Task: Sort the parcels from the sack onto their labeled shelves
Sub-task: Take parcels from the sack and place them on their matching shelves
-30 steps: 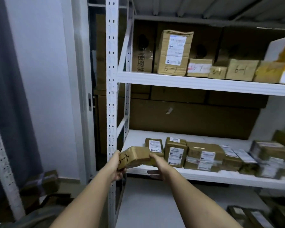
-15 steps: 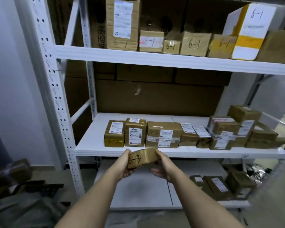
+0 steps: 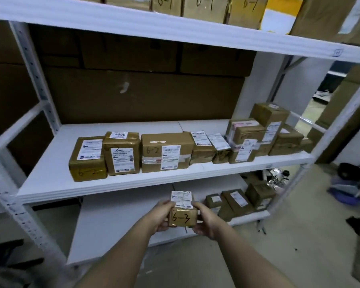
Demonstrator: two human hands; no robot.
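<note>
White metal shelving [image 3: 133,185] is filling most of the view, its perforated upright [image 3: 15,206] slanting down at eight o'clock and a grey concrete floor [image 3: 299,235] spreading out toward four o'clock. Brown cartons marked 6-1 [image 3: 204,6] are sitting along the top shelf at twelve o'clock, with large plain cardboard boxes [image 3: 141,94] standing behind the middle level. On the middle shelf, taped parcels marked 6-2 [image 3: 166,151] are lining up side by side, some stacked toward two o'clock. More parcels [image 3: 235,201] are lying on the bottom shelf [image 3: 116,221] at three o'clock of the hands. Near the centre, slightly toward six o'clock, the small parcel marked 6-3 [image 3: 182,215] is being held in front of the bottom shelf, white shipping label facing up. The left hand [image 3: 159,217] is gripping its left end with curled fingers, and the right hand [image 3: 205,222] is curling round its right end, thumb lying on top.
</note>
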